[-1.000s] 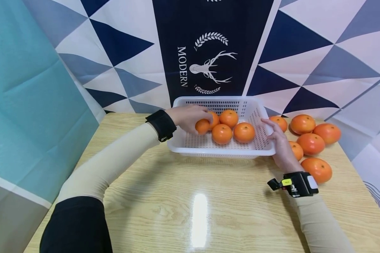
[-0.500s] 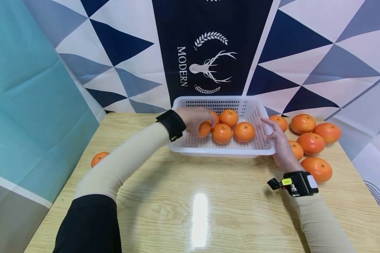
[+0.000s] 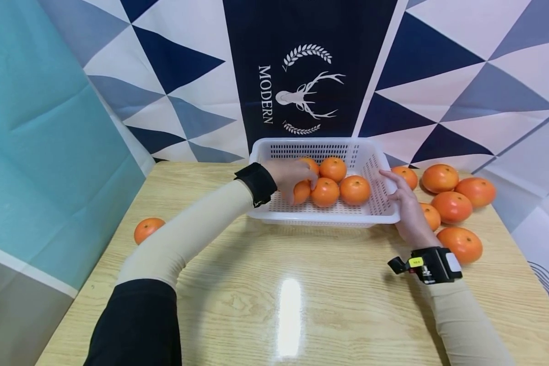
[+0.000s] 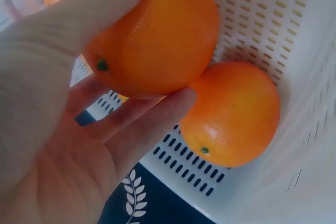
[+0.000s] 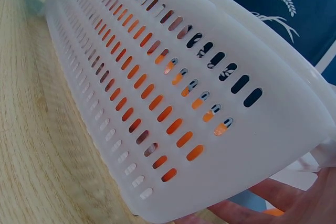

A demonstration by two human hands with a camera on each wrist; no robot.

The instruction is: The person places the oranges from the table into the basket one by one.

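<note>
curling left fingers (image 4: 157, 121) round an orange (image 4: 157, 35), right hand (image 3: 407, 208) steadying basket (image 3: 329, 219)

Orange fruit (image 3: 354, 189) fills a white slotted basket (image 3: 322, 217) before a navy-and-white triangle-patterned backdrop (image 3: 439, 76).
</note>
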